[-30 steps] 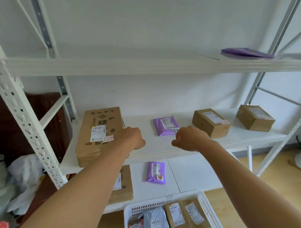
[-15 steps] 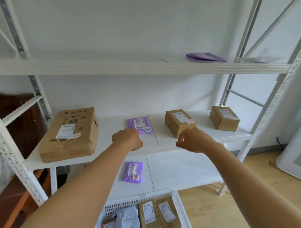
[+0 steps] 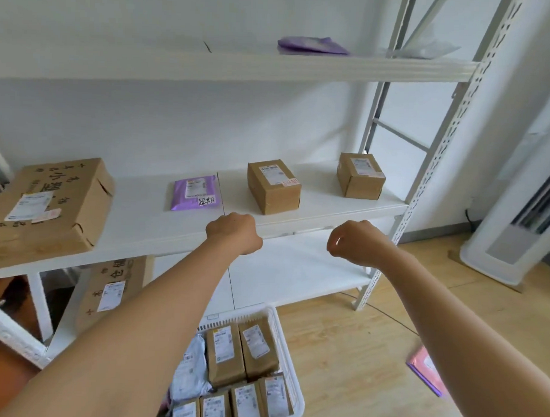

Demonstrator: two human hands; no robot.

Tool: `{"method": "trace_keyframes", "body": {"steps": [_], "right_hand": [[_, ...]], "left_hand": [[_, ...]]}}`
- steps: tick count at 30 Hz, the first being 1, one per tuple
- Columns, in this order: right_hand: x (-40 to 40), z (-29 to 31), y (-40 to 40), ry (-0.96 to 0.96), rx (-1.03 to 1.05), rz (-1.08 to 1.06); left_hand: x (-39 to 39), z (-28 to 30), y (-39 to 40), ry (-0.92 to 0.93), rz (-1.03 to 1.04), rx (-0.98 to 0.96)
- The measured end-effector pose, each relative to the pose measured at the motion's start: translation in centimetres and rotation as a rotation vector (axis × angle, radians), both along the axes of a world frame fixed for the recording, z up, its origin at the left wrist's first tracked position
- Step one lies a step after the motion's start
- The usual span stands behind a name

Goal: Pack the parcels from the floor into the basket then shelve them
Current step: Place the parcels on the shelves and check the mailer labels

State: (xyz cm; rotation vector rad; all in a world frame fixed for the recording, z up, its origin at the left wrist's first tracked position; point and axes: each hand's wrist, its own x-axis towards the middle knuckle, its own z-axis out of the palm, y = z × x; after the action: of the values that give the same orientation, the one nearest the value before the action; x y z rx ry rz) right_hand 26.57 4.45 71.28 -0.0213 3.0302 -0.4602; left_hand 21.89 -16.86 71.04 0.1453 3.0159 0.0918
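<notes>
cardboard fills the white plastic basket below both forearms, nearer the person than either hand: flat kraft parcels with white labels, packed tight beside a soft grey poly mailer. its slatted rim looks thin and springy.

further out, the left hand and the right hand hang in the air, both fists clenched and holding nothing, as far as i can tell from behind the knuckles. the right one shows a small gap of light between curled fingers.

just beyond the knuckles runs the smooth white middle shelf. past the left hand lies a limp purple mailer, glossy and wrinkled; between the two hands, further back, a small brown box with crisp edges; beyond the right hand, a second small box. far off to the left of the left hand sits a big dented carton. a pink mailer lies on the wooden floor to the right of the right forearm, outside the basket.

my worry: that floor mailer could be overlooked while shelving goes on, and slick poly bags may slide off the shelf's front lip if placed too near it. lifting the full basket by its thin rim could tip it.
</notes>
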Motion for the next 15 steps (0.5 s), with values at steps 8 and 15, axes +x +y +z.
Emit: {"method": "trace_keyframes", "body": {"steps": [8, 15], "right_hand": [[-5.1, -0.9, 9.9, -0.006, 0.002, -0.008], [-8.3, -2.2, 19.6, -0.096, 0.022, -0.036]], "left_hand": [[-6.0, -2.7, 10.2, -0.013, 0.001, 0.059], [-10.7, -4.6, 20.9, -0.058, -0.105, 0.056]]}}
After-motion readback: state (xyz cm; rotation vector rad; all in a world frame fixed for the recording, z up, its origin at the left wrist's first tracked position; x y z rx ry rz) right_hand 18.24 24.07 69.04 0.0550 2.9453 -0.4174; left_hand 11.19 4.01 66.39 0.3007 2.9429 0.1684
